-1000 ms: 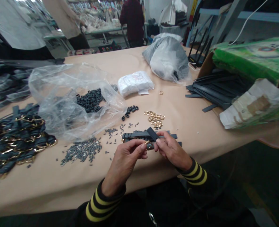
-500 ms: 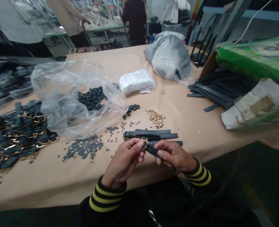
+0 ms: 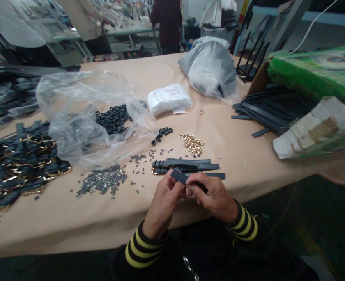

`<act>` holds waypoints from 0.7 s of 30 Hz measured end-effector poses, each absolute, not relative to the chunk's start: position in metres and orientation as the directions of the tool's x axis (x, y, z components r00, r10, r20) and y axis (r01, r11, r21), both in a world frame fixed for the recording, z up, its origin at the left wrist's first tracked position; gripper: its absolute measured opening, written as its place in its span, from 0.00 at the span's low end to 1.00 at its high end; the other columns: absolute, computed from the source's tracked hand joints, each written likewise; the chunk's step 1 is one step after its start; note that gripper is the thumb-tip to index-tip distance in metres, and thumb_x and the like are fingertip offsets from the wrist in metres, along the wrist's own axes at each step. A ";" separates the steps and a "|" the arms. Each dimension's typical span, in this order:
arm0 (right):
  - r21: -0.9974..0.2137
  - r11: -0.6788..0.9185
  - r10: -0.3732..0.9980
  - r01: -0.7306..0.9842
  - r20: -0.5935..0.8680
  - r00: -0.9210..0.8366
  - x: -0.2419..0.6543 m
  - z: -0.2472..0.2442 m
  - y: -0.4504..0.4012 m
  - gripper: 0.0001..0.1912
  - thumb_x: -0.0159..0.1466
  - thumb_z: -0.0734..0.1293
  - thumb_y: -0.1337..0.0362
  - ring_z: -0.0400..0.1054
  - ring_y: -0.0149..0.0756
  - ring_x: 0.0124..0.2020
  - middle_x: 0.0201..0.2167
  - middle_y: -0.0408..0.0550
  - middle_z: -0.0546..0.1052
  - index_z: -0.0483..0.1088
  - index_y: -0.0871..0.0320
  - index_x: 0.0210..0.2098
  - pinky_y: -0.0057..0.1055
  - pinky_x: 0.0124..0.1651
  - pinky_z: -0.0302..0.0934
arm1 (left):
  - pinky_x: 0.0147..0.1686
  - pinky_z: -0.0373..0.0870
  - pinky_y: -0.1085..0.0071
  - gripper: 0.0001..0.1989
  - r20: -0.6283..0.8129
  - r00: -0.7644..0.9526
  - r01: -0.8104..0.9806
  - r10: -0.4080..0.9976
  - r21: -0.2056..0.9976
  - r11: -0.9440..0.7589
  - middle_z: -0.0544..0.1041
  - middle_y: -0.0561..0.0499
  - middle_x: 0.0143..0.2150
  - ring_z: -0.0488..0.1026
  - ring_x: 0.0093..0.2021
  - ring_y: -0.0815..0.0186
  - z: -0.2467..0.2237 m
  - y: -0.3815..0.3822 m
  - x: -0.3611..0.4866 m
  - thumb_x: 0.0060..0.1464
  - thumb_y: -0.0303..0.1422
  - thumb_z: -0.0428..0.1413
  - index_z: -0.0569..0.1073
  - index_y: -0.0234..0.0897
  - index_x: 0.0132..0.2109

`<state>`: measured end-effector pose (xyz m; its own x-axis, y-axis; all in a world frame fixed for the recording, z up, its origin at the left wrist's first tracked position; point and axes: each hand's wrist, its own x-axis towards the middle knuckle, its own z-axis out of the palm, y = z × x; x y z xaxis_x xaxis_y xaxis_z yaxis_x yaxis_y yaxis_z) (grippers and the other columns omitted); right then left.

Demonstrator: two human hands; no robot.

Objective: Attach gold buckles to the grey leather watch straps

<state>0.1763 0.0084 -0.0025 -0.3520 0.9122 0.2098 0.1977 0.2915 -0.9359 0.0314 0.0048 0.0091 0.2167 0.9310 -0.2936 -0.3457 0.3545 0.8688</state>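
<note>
A dark strap [image 3: 179, 176] is held between both hands near the table's front edge, its flat end pointing up and left. My left hand [image 3: 167, 199] pinches it from the left. My right hand [image 3: 213, 194] grips it from the right, fingers folded over it; a small bit of gold metal shows between the fingertips. Just behind the hands lie several dark straps [image 3: 186, 164] with gold buckles at their left ends. Behind these is a small heap of gold buckles [image 3: 192, 143]. Small dark pieces [image 3: 103, 180] are spread to the left.
Strung-out straps with gold buckles [image 3: 20, 164] pile up at far left. A clear bag [image 3: 81, 93] surrounds dark loops [image 3: 114, 119]. Further back sit a white packet [image 3: 169, 99] and a filled bag [image 3: 209, 70]. An open green box [image 3: 315, 74] holds dark strips at right. People stand behind.
The strap has turned so that its flat end points up-left and the gold buckle is mostly hidden. Both hands have drawn closer together, the left one moving right.
</note>
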 end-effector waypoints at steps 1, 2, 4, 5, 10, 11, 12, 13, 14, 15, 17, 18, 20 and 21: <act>-0.940 0.278 0.912 0.198 0.194 -0.361 0.177 -0.002 0.009 0.05 0.61 0.60 0.70 0.62 0.21 0.16 0.27 0.41 0.72 0.65 0.57 0.37 0.20 0.22 0.59 | 0.31 0.66 0.76 0.04 -0.274 0.210 -0.306 0.939 0.893 0.329 0.70 0.54 0.30 0.66 0.28 0.74 0.009 0.004 0.030 0.50 0.30 0.56 0.69 0.36 0.35; -0.947 0.257 0.912 0.193 0.171 -0.373 0.177 -0.001 0.009 0.05 0.61 0.60 0.69 0.62 0.21 0.16 0.26 0.41 0.72 0.65 0.58 0.37 0.20 0.22 0.59 | 0.33 0.67 0.75 0.04 -0.261 0.208 -0.267 0.943 0.912 0.311 0.71 0.53 0.31 0.67 0.31 0.72 0.010 0.002 0.028 0.50 0.30 0.55 0.70 0.35 0.35; -0.961 0.212 0.910 0.180 0.127 -0.395 0.178 0.001 0.010 0.05 0.62 0.60 0.68 0.63 0.22 0.16 0.27 0.42 0.72 0.67 0.58 0.36 0.21 0.23 0.61 | 0.37 0.67 0.73 0.06 -0.254 0.192 -0.211 0.948 0.933 0.293 0.72 0.51 0.33 0.68 0.33 0.70 0.009 0.000 0.025 0.50 0.31 0.55 0.72 0.34 0.36; -0.962 0.204 0.910 0.182 0.117 -0.397 0.178 0.002 0.011 0.06 0.62 0.59 0.68 0.65 0.23 0.18 0.27 0.42 0.72 0.67 0.58 0.36 0.22 0.24 0.62 | 0.37 0.66 0.72 0.07 -0.255 0.172 -0.196 0.952 0.938 0.287 0.72 0.51 0.32 0.68 0.33 0.69 0.008 0.000 0.025 0.50 0.32 0.55 0.72 0.34 0.36; -0.934 0.249 0.941 0.256 0.170 -0.294 0.179 0.004 0.013 0.05 0.59 0.63 0.70 0.69 0.31 0.34 0.31 0.45 0.74 0.71 0.58 0.33 0.27 0.40 0.62 | 0.33 0.66 0.74 0.06 -0.238 0.034 -0.223 0.971 0.945 0.239 0.72 0.52 0.31 0.67 0.29 0.72 0.001 0.000 0.028 0.51 0.33 0.55 0.72 0.34 0.34; -0.937 0.234 0.947 0.261 0.158 -0.280 0.179 0.004 0.013 0.05 0.59 0.63 0.70 0.69 0.31 0.34 0.31 0.45 0.74 0.71 0.58 0.33 0.27 0.40 0.62 | 0.33 0.66 0.74 0.06 -0.229 0.024 -0.220 0.973 0.948 0.229 0.72 0.52 0.31 0.67 0.30 0.72 0.000 0.000 0.029 0.51 0.33 0.54 0.72 0.34 0.35; -0.942 0.212 0.953 0.262 0.139 -0.269 0.179 0.004 0.013 0.05 0.59 0.64 0.69 0.69 0.31 0.34 0.31 0.45 0.75 0.72 0.58 0.33 0.27 0.40 0.62 | 0.34 0.66 0.73 0.06 -0.218 0.017 -0.207 0.976 0.954 0.217 0.72 0.52 0.31 0.68 0.30 0.71 -0.001 0.000 0.030 0.51 0.33 0.54 0.71 0.34 0.36; -0.947 0.187 0.958 0.261 0.117 -0.262 0.178 0.004 0.013 0.05 0.59 0.64 0.69 0.69 0.31 0.33 0.30 0.44 0.75 0.72 0.58 0.33 0.27 0.39 0.62 | 0.35 0.66 0.73 0.06 -0.203 0.010 -0.186 0.979 0.962 0.202 0.72 0.52 0.31 0.68 0.31 0.71 -0.001 -0.001 0.030 0.52 0.33 0.54 0.71 0.35 0.36; -0.951 0.166 0.962 0.260 0.098 -0.256 0.178 0.003 0.013 0.04 0.58 0.64 0.68 0.69 0.31 0.32 0.30 0.44 0.75 0.72 0.58 0.32 0.27 0.39 0.62 | 0.35 0.66 0.73 0.06 -0.187 0.003 -0.155 0.982 0.970 0.185 0.72 0.53 0.31 0.68 0.31 0.71 0.000 -0.001 0.031 0.52 0.33 0.53 0.71 0.35 0.36; -0.955 0.146 0.965 0.257 0.080 -0.250 0.177 0.003 0.013 0.04 0.58 0.64 0.68 0.69 0.31 0.32 0.29 0.44 0.75 0.71 0.58 0.32 0.27 0.38 0.62 | 0.36 0.66 0.73 0.06 -0.170 -0.004 -0.118 0.985 0.979 0.168 0.72 0.53 0.30 0.68 0.31 0.71 0.001 -0.002 0.031 0.52 0.33 0.53 0.71 0.35 0.35; -0.963 0.104 0.971 0.250 0.043 -0.237 0.176 0.003 0.012 0.03 0.58 0.64 0.67 0.69 0.31 0.30 0.28 0.44 0.75 0.71 0.59 0.31 0.27 0.36 0.62 | 0.35 0.65 0.74 0.05 -0.137 -0.020 -0.037 0.990 0.990 0.136 0.73 0.54 0.28 0.69 0.31 0.71 0.004 -0.003 0.032 0.52 0.33 0.54 0.71 0.35 0.34; -0.966 0.085 0.973 0.244 0.027 -0.231 0.175 0.003 0.011 0.03 0.58 0.65 0.66 0.68 0.31 0.29 0.27 0.43 0.75 0.70 0.59 0.31 0.27 0.35 0.62 | 0.34 0.65 0.75 0.05 -0.124 -0.027 0.001 0.992 0.992 0.124 0.73 0.54 0.28 0.69 0.30 0.71 0.005 -0.003 0.032 0.52 0.33 0.54 0.71 0.35 0.33; -0.969 0.057 0.975 0.239 0.002 -0.224 0.175 0.003 0.011 0.03 0.57 0.65 0.66 0.68 0.30 0.27 0.25 0.43 0.74 0.69 0.59 0.30 0.26 0.32 0.61 | 0.33 0.65 0.75 0.05 -0.109 -0.038 0.055 0.993 0.992 0.111 0.73 0.55 0.27 0.69 0.29 0.71 0.008 -0.004 0.033 0.51 0.32 0.55 0.71 0.35 0.32; -0.968 0.054 0.975 0.244 -0.001 -0.222 0.174 0.004 0.011 0.02 0.57 0.64 0.67 0.67 0.30 0.27 0.25 0.43 0.74 0.69 0.59 0.30 0.26 0.32 0.61 | 0.33 0.64 0.75 0.05 -0.108 -0.042 0.069 0.993 0.991 0.111 0.73 0.55 0.27 0.69 0.29 0.70 0.009 -0.004 0.034 0.50 0.32 0.55 0.71 0.35 0.32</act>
